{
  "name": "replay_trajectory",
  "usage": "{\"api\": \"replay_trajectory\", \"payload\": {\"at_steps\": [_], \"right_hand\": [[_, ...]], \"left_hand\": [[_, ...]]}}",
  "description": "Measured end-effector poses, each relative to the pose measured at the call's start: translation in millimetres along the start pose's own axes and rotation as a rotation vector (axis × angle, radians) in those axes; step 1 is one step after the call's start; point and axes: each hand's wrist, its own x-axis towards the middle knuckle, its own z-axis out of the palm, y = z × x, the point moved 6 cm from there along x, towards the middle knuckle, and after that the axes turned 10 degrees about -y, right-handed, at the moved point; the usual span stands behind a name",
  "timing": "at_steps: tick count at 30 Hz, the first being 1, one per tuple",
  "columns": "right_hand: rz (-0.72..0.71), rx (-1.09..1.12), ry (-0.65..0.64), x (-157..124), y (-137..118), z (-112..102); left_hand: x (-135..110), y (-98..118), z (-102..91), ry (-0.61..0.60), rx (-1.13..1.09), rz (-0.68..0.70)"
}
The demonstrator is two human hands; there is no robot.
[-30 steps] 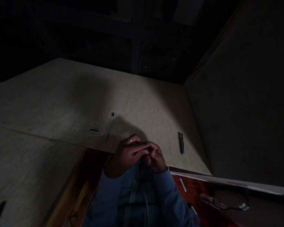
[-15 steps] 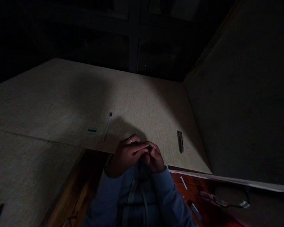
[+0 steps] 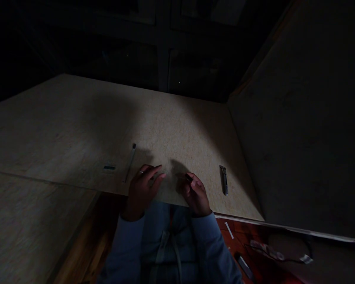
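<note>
My right hand (image 3: 197, 197) is raised over the table's near edge, its thumb and fingers pinching a small dark object (image 3: 188, 178) whose kind I cannot make out. To its left, my left hand (image 3: 140, 191) has a ring on one finger and holds nothing, thumb and fingers apart. Just beyond the left hand lies a slim pale stick with a dark end (image 3: 130, 161), like a capped pen. A small flat packet with a dark green band (image 3: 109, 167) rests farther left. Off to the right is a thin dark and silver tool with a crosswise head (image 3: 224, 181), like a razor.
The pale table (image 3: 177, 122) meets an upright panel (image 3: 301, 130) on the right. A dark window frame (image 3: 163, 63) stands behind it. On the reddish floor at lower right lie a white strip (image 3: 229, 230), a grey oblong thing (image 3: 245, 267) and a cable (image 3: 294, 260).
My hands, together around the small dark object before, have parted. The left has moved left and opened; the right keeps the object. The view has shifted slightly.
</note>
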Motion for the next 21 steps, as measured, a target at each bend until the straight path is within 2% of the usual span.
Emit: {"api": "replay_trajectory", "payload": {"at_steps": [3, 7, 11, 16, 21], "right_hand": [[0.019, 0.08, 0.077, 2, 4, -8], [0.049, 0.185, 0.097, 4, 4, -7], [0.062, 0.229, 0.097, 4, 3, -5], [0.056, 0.204, 0.096, 2, 3, -7], [0.043, 0.191, 0.064, 3, 3, -4]], "left_hand": [[-4, -27, -10.1, 0.112, 0.079, -0.166], [-13, -55, -21.3, 0.209, 0.181, -0.316], [-18, -71, -24.8, 0.212, 0.219, -0.418], [-23, -85, -19.1, 0.148, 0.206, -0.54], [-26, -88, -20.9, 0.164, 0.188, -0.599]]}}
